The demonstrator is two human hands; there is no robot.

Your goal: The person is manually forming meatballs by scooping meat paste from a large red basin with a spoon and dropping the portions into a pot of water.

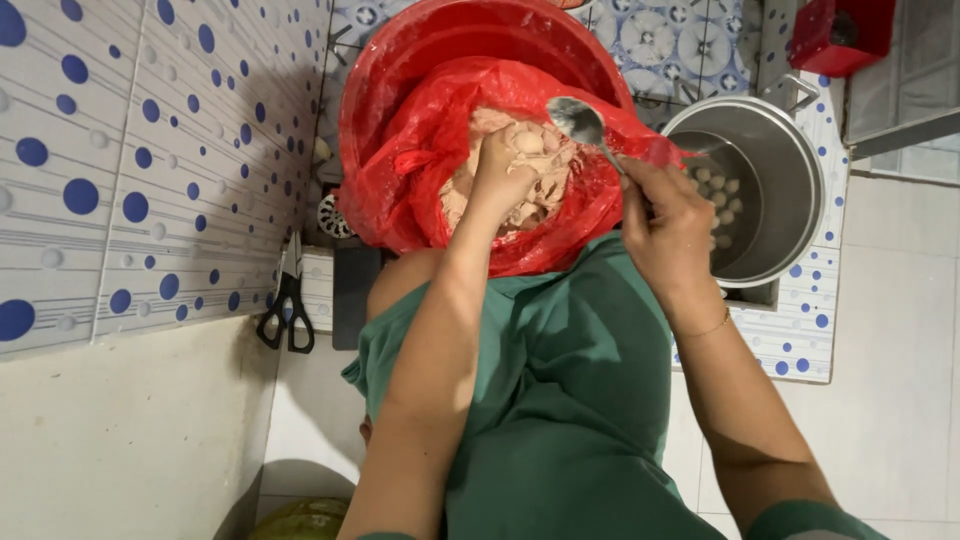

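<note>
My left hand [503,168] is sunk in a pale pink paste [545,195] and squeezes out a round ball of it at the top of the fist. The paste lies in a red plastic bag [420,170] that lines a red basin [460,40]. My right hand [665,225] holds a metal spoon [580,122], its bowl just above and right of the ball. To the right stands a metal pot [790,190] with several pale balls in water inside.
A tiled wall with blue dots [140,150] fills the left. Black-handled scissors [287,305] hang beside it. A red box [840,35] sits at the top right. My green garment [570,400] covers the lower middle. A round drain grate [333,215] shows by the basin.
</note>
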